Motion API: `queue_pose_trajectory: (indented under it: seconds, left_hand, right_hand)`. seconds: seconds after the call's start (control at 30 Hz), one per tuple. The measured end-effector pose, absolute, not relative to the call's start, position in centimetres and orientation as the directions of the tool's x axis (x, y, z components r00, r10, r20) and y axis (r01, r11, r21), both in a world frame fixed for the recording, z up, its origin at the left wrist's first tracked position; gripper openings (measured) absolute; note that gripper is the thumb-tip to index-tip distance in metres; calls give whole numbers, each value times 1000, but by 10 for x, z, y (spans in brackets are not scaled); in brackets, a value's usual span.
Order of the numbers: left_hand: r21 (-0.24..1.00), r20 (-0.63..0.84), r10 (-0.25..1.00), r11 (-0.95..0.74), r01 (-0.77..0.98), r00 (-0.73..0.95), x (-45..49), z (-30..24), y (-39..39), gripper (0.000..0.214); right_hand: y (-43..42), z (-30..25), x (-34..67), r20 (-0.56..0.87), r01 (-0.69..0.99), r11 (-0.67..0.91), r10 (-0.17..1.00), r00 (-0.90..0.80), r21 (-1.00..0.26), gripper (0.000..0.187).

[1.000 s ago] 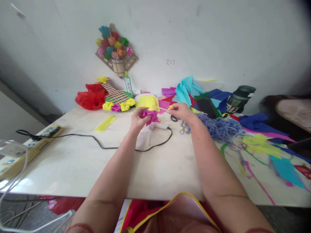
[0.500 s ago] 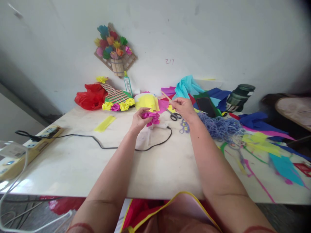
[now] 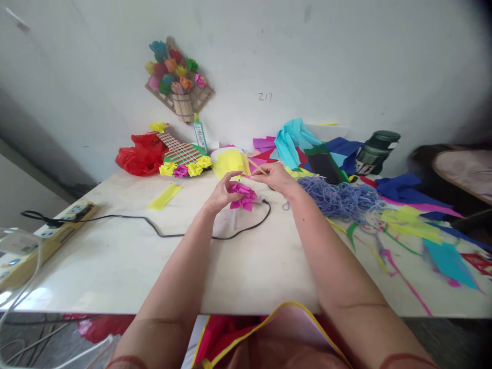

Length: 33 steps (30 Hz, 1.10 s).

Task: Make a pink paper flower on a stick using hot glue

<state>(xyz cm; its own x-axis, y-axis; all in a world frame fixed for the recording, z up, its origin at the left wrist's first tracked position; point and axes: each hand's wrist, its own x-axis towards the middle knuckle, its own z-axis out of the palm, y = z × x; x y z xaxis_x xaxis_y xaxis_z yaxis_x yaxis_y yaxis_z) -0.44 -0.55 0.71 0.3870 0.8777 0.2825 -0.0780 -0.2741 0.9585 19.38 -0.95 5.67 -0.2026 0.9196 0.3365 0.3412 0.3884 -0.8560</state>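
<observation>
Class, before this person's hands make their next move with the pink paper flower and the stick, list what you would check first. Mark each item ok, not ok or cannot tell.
1. Left hand grips the pink paper flower: ok.
2. Right hand pinches the wooden stick: ok.
3. Stick touches the flower: cannot tell.
4. Black cable lies well away from the flower: not ok, its end lies right beside it.
5. Purple yarn is off the right wrist: cannot tell, it lies close.
</observation>
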Motion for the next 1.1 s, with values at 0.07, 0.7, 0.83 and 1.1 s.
queue_pose_trajectory:
  seconds: [0.07, 0.7, 0.83, 1.1]
  left_hand:
    - [961, 274, 866, -262, -87, 418, -4, 8, -6, 74]
    - [966, 247, 814, -246, -74, 525, 5, 11, -12, 73]
    - [972, 231, 825, -223, -79, 516, 3, 12, -12, 65]
    - [974, 226, 880, -210, -85, 418, 0, 8, -8, 68]
  right_hand:
    - [-9, 55, 191, 332, 331, 397, 913, -237, -856, 11]
    - [-11, 49, 172, 347, 501, 550, 826, -444, -668, 20]
    - [-10, 50, 174, 350, 581, 520, 854, -386, -627, 11]
    - [-6, 50, 178, 344, 557, 421, 907, -244, -716, 7]
